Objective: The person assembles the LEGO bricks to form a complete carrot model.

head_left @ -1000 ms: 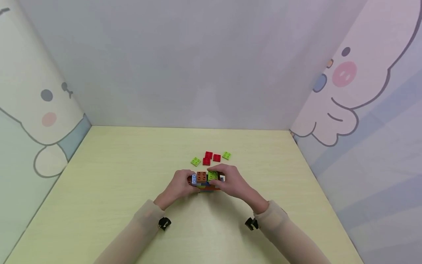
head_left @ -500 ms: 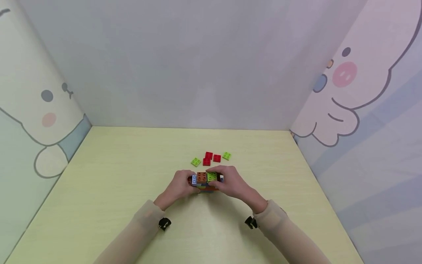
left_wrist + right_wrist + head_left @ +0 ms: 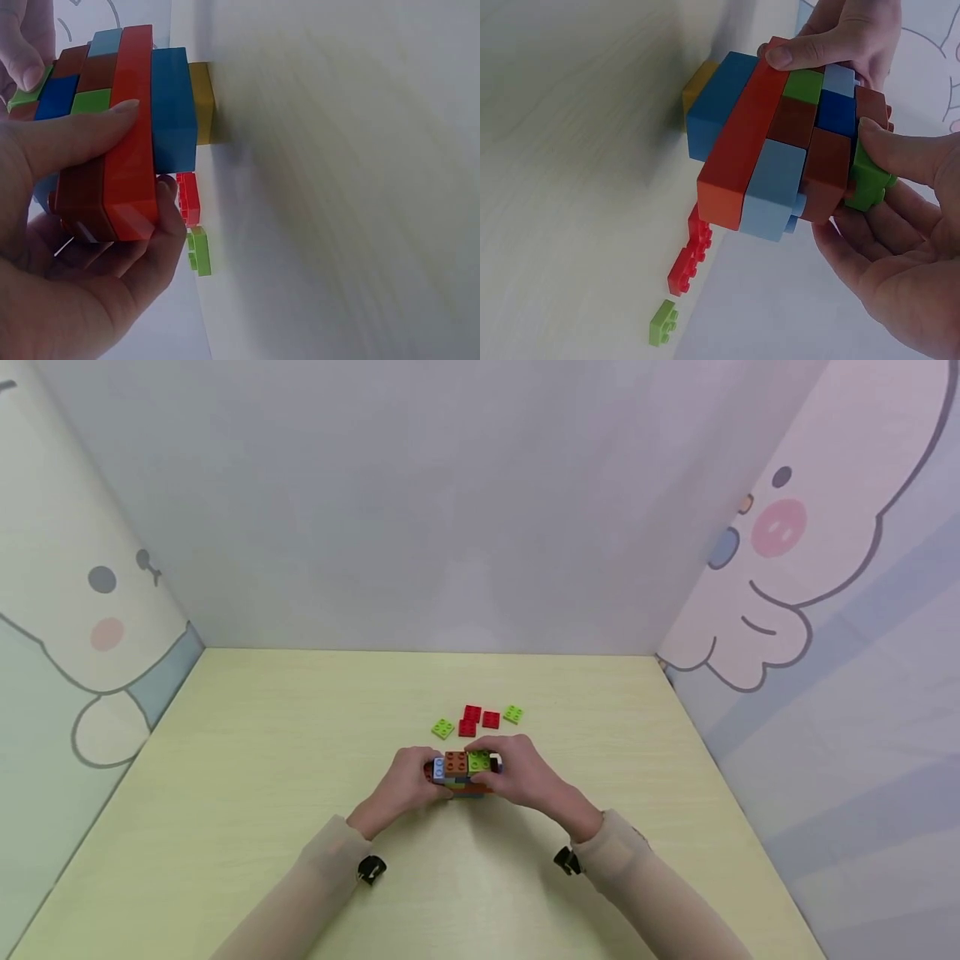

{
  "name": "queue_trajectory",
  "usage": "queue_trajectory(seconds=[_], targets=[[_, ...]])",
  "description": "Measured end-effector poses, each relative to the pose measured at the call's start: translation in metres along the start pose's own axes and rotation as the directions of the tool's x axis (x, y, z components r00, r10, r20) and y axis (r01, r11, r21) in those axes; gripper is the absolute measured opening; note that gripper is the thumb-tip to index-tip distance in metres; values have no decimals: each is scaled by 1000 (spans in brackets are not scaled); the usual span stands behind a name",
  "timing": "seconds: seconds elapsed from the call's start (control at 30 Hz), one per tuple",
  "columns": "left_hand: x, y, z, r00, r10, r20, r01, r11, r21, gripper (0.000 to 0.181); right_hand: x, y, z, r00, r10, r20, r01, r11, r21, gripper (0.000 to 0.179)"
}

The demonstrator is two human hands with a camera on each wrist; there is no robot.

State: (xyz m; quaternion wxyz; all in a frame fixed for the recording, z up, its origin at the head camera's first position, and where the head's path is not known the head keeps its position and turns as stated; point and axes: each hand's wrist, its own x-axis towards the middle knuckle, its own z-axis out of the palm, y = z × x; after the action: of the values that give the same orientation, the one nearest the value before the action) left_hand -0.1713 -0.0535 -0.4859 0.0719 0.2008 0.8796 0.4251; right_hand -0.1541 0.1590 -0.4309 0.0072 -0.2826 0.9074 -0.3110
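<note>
A stack of toy building bricks [image 3: 772, 120] stands on the pale table, between both hands. From a narrow yellow brick [image 3: 202, 101] at its foot it widens through a blue brick [image 3: 172, 112] to a long orange-red one [image 3: 739, 142], with brown, blue and green bricks above. My left hand [image 3: 406, 782] grips the stack's left end, thumb along the near side and fingers behind. At the top right, my right hand [image 3: 525, 772] pinches a lime green brick [image 3: 478, 762] between thumb and fingers, right beside a brown brick [image 3: 455, 763] on the top layer.
Several loose thin plates lie just behind the stack: red plates [image 3: 491, 720] in the middle, a lime plate [image 3: 442, 728] to the left and another lime plate [image 3: 513, 714] to the right. A grey wall panel [image 3: 435, 527] rises at the table's back edge.
The lime green brick, in my right fingers, has shifted slightly left, and the thin gap between it and the brown brick has closed. My left hand keeps its grip on the stack.
</note>
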Motion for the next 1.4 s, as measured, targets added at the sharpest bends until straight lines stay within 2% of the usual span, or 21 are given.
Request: queue_trajectory(seconds=[0.2,0.43,0.6,0.83,0.97,1.1,1.23,1.4], targets=[[1,1,2,1000,15,3,-15,1000,13,32,-1,-2,-4,999,32,13,-31,999,-6,35],[0,3,2,1000,-18,3,18,1000,19,31,3,-11,-7,997,51,50,-48,997,-60,31],[0,5,2,1000,-11,6,11,1000,21,32,6,-17,-10,994,86,69,-80,993,-82,32],[1,6,2,999,-31,12,31,999,22,33,7,-13,-9,993,87,74,-81,993,-85,29],[2,5,2,1000,-12,14,12,1000,10,32,8,-10,-8,993,98,68,-92,992,-89,27],[1,2,2,1000,4,20,-5,1000,11,32,9,-6,-3,991,113,68,-109,993,-55,26],[-1,-1,0,1000,-6,18,6,1000,18,33,9,-3,3,990,119,70,-119,993,-4,25],[4,-2,-4,1000,-6,17,6,1000,13,33,13,-2,5,989,144,46,-145,989,41,29]])
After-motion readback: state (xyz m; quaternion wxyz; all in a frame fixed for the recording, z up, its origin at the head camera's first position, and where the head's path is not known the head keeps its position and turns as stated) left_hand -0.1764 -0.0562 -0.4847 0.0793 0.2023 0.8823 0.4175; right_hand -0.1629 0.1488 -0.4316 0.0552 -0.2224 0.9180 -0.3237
